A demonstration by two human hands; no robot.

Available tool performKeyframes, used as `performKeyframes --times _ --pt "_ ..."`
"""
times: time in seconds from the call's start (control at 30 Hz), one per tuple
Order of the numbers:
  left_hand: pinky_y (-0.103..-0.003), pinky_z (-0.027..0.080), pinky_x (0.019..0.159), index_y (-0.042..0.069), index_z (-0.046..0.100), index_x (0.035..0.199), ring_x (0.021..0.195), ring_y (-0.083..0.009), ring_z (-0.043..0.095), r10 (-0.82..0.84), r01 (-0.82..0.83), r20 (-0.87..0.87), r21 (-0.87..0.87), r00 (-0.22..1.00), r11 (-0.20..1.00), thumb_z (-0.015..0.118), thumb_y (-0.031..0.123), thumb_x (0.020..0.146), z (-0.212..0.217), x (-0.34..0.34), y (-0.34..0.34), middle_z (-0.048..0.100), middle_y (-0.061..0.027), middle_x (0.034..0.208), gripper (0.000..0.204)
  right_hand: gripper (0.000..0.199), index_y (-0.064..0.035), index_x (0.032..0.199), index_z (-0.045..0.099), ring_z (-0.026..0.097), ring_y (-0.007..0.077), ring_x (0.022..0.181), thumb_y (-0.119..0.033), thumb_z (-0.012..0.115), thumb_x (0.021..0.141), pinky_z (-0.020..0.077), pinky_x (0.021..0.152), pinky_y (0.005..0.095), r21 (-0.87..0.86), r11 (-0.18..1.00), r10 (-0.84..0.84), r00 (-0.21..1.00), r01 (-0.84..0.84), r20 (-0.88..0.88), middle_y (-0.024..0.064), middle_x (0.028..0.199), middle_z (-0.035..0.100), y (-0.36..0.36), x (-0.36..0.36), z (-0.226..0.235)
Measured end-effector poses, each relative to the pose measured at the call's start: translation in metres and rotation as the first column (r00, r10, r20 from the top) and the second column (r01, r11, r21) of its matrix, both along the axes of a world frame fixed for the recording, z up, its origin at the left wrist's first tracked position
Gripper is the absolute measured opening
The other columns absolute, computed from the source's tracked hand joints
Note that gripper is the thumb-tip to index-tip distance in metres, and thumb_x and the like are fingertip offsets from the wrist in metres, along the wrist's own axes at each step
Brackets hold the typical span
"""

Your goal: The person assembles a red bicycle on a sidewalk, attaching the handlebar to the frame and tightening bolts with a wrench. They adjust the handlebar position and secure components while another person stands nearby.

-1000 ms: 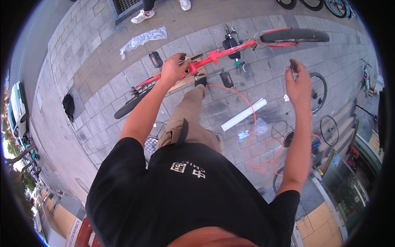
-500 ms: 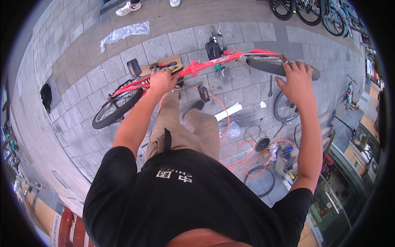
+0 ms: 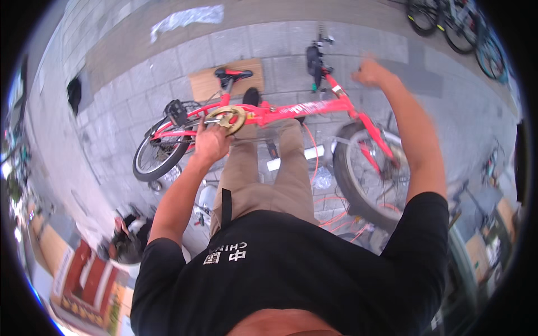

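Red bike (image 3: 291,112) is upside down on grey paving in front of the person, frame running left-right across the middle of the head view; rear wheel (image 3: 159,151) at left, front wheel (image 3: 372,173) at right and nearer the camera, saddle (image 3: 232,74) resting on a flat piece of cardboard (image 3: 202,84), handlebar w/ black grips (image 3: 315,61) down on the stones; left hand (image 3: 212,143) is closed round the frame by the gold chainring (image 3: 228,119), fingers wrapped on the tube; right hand (image 3: 372,73) is up by the fork end of the frame, blurred, so can't tell whether fingers grip or are spread; a white strip (image 3: 294,158) lies on the paving between the legs; orange hose (image 3: 330,207) loops on the ground under the front wheel; other bikes (image 3: 448,22) parked top right; crumpled plastic sheet (image 3: 188,17) top left.
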State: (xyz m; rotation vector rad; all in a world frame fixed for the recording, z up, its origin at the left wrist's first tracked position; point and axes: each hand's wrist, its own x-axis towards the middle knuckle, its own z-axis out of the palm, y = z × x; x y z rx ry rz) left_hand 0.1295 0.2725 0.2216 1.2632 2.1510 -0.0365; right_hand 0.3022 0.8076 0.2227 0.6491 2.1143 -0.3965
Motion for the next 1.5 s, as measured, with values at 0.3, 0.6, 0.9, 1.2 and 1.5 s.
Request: performKeyframes --times 0.3,0.6,0.9,1.2,1.5 --pt "-0.064 0.024 0.127 0.007 0.072 0.114 0.109 -0.0274 0.070 0.110 -0.100 0.104 -0.091 0.988 0.991 0.080 0.029 0.086 0.005 0.038 -0.027 0.073 -0.0100 0.102 0.037 0.082 -0.0068 0.144 0.061 0.064 0.0475 0.123 -0.065 0.073 0.088 0.0520 0.101 0.0653 -0.067 0.692 -0.537 0.575 0.719 0.617 0.0281 0.139 0.063 -0.034 0.059 -0.174" --pt "-0.063 0.023 0.127 0.003 0.071 0.105 0.114 -0.0311 0.068 0.185 -0.146 0.171 -0.215 0.968 0.966 0.078 0.028 0.087 -0.004 0.037 -0.023 0.074 -0.0133 0.104 0.033 0.042 -0.0029 0.108 0.067 0.067 0.0261 0.074 -0.041 0.076 0.094 0.0583 0.071 0.0554 -0.027 0.436 -0.798 0.400 0.899 0.450 0.0091 0.087 0.067 -0.063 0.123 -0.264" --pt "-0.056 0.053 0.099 0.003 0.075 0.109 0.106 -0.0390 0.073 0.281 -0.093 0.318 -0.496 0.906 0.863 0.068 0.059 0.092 -0.014 -0.056 0.079 0.076 -0.0221 0.104 0.059 0.029 -0.0005 0.098 0.065 0.062 0.0246 0.059 -0.027 0.077 0.095 0.0538 0.050 0.0467 -0.007 0.356 -0.861 0.331 0.935 0.386 0.0097 0.077 0.063 -0.053 0.120 -0.272" --pt "-0.050 0.059 0.096 -0.005 0.071 0.117 0.114 -0.0428 0.071 0.373 -0.247 0.193 -0.472 0.908 0.846 0.076 0.037 0.091 -0.395 -0.110 0.050 0.073 -0.0296 0.121 0.050 0.030 0.0052 0.097 0.066 0.068 0.0279 0.063 -0.024 0.075 0.093 0.0544 0.052 0.0473 -0.022 0.504 -0.791 0.471 0.864 0.391 0.0136 0.080 0.067 -0.046 0.089 -0.254" --pt "-0.046 0.060 0.079 -0.007 0.076 0.104 0.092 -0.0367 0.077 0.472 -0.167 0.217 -0.746 0.855 0.644 0.061 0.009 0.086 -0.427 -0.094 0.038 0.077 -0.0257 0.096 0.028 0.043 0.0074 0.101 0.071 0.076 0.0323 0.087 -0.030 0.082 0.081 0.0588 0.078 0.0469 -0.073 0.902 -0.344 0.811 0.426 0.473 0.0222 0.099 0.076 -0.053 0.056 -0.254"
